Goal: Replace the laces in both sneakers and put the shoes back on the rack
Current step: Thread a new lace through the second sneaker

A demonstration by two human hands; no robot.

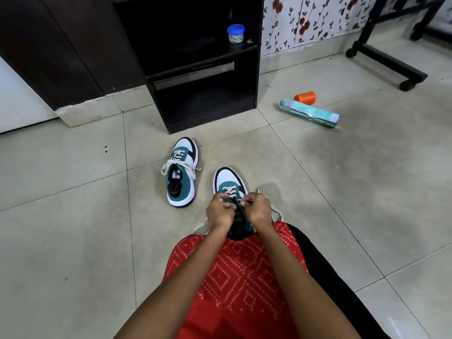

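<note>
far left: dark cabinet [61, 45] is noted against the wall. beside it a black shoe rack [256, 69] is stood on the tiled floor [73, 216]; a blue-lidded jar [235, 33] is set on its upper shelf.

far sneaker [182, 182], white, teal and black, is found upright on the floor just in front of the rack, toe toward it, well apart from the hands. a loose lace [171, 163] is threaded through its front eyelets, the ends draped to either side.

left hand [220, 211]: fingers curled, the working lace [230, 191] pinched at the eyelets.

near sneaker [228, 179] is held between both hands, toe pointed away, heel hidden by the red patterned garment [232, 277].

right hand [258, 209]: fingers curled, the same lace pinched at the opposite side. lace ends are trailed on the floor at both sides.

right: orange cup [305, 97] and teal bottle [310, 113] are lying on their sides, just beside each other. a wheeled frame [386, 59] is seen far right.
</note>
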